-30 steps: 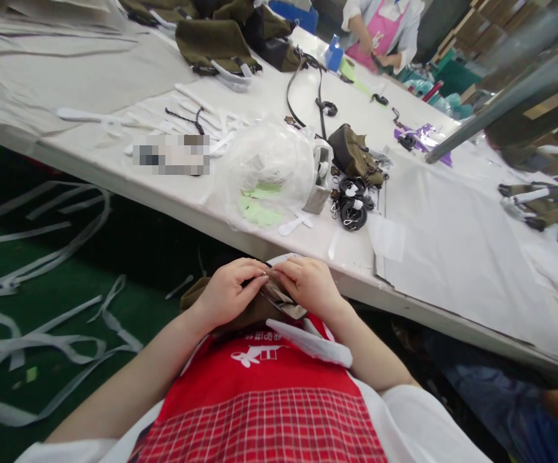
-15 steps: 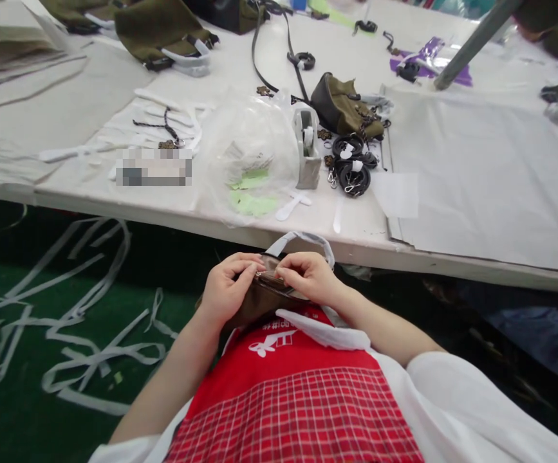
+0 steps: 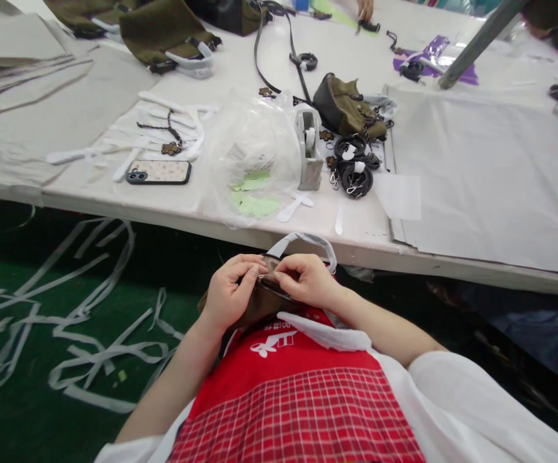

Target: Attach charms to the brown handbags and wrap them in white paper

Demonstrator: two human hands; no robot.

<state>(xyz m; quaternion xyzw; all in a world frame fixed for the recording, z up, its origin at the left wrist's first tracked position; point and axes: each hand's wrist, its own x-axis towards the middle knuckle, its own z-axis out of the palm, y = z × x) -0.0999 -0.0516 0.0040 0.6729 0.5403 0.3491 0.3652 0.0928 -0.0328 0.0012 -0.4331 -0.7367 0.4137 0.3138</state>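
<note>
A brown bag [image 3: 265,307] rests on my lap against the red apron, its zipped mouth partly open. Its carrying handle [image 3: 302,238], wrapped in white, arches up on the table side. My left hand [image 3: 233,290] is closed in a pinch on the bag beside a small metal piece, perhaps the zipper pull, at the left end of the opening. Across from it, my right hand [image 3: 307,281] pinches at the right side of the mouth, with thumb and forefinger together. Just what lies between the fingertips is hidden. Dark zipper teeth [image 3: 276,290] curve below both hands.
Along the table's near edge are a phone [image 3: 159,172], a clear plastic bag [image 3: 247,161], a tape dispenser [image 3: 310,151] and coiled black straps [image 3: 354,170]. Behind them sits a small olive bag [image 3: 351,106]. A metal pole [image 3: 481,45] slants down at right. A co-worker's hand [image 3: 365,9] shows at the top.
Both hands stay at the bag's opening with only slight finger movement. The view has shifted a little, and a co-worker's hand has come into sight at the far side, by a black strap.
</note>
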